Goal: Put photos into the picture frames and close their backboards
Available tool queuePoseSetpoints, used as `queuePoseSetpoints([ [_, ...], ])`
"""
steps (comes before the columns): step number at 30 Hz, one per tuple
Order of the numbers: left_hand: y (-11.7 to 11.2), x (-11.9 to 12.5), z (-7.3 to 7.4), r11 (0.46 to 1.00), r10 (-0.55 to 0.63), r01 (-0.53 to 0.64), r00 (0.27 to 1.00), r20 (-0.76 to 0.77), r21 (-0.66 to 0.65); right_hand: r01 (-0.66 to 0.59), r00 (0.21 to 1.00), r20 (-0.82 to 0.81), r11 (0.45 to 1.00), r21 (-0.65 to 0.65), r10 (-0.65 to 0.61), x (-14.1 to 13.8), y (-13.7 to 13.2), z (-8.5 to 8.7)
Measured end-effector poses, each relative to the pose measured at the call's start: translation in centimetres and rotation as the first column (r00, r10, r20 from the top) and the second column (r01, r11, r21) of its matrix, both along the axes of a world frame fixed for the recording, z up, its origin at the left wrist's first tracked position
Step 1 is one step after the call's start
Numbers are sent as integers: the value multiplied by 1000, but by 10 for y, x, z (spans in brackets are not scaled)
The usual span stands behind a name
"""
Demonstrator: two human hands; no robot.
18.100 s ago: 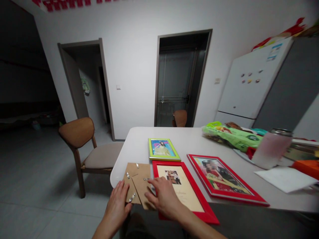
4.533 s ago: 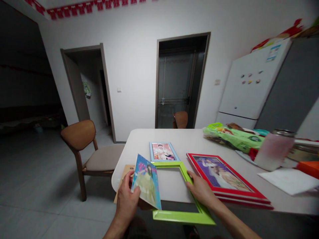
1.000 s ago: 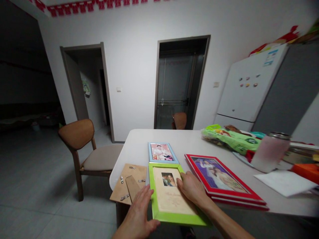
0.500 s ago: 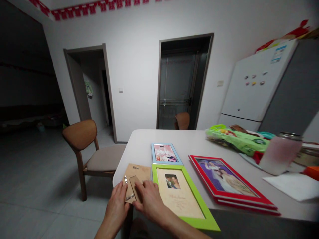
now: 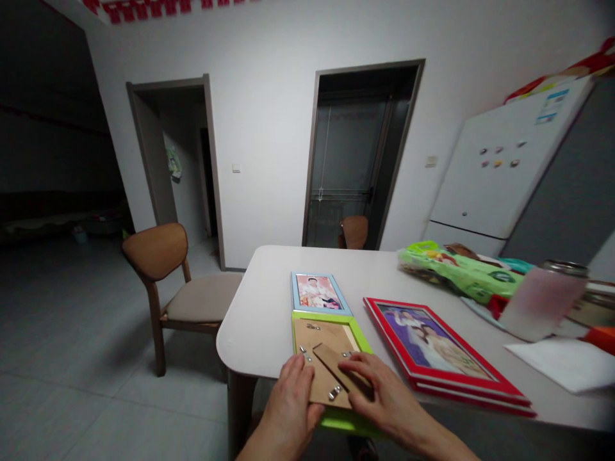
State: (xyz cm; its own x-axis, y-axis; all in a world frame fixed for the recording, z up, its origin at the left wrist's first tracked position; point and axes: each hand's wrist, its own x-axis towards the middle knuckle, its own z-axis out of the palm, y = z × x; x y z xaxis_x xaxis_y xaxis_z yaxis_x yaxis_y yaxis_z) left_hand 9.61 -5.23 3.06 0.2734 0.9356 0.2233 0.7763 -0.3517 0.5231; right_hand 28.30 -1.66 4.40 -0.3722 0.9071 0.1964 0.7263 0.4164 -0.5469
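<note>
A green picture frame (image 5: 355, 335) lies at the table's near edge. A brown backing board (image 5: 317, 342) with a stand strip and metal clips lies inside it. My left hand (image 5: 292, 404) rests with fingers flat on the board's near left corner. My right hand (image 5: 384, 394) lies flat on the board's right side, its fingers over the stand strip. Neither hand grips anything.
A small blue frame (image 5: 318, 292) lies just behind the green one. Stacked red frames (image 5: 444, 351) lie to the right. Farther right are a green snack bag (image 5: 456, 269), a frosted jar (image 5: 541, 301) and white paper (image 5: 562, 362). A wooden chair (image 5: 177, 288) stands left of the white table (image 5: 259, 320).
The brown backing board has gone from the table left of the green frame into the frame, covering the card with the small photo. Both hands moved right with it and now press on it.
</note>
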Motion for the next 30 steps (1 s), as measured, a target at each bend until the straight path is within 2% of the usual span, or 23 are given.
queuePoseSetpoints([
  [4, 5, 17, 4, 997, -34, 31, 998, -45, -69, 8, 999, 40, 999, 44, -10, 20, 6, -11],
  [11, 9, 20, 5, 997, -32, 23, 992, -119, -77, 34, 992, 116, 986, 161, -53, 15, 10, -25],
  [14, 6, 18, 1, 996, -55, 47, 992, -109, -76, 70, 993, 79, 982, 174, -85, 20, 14, -26],
  [19, 5, 13, -12, 990, -130, 126, 989, -68, -61, 214, 966, 102, 955, 207, -239, 27, 29, -25],
  [23, 6, 13, -17, 992, -128, 126, 990, -64, -33, 202, 949, 201, 957, 210, -244, 24, 41, -26],
  [30, 4, 15, -13, 995, -101, 100, 992, -78, -15, 169, 944, 250, 965, 199, -217, 26, 47, -25],
])
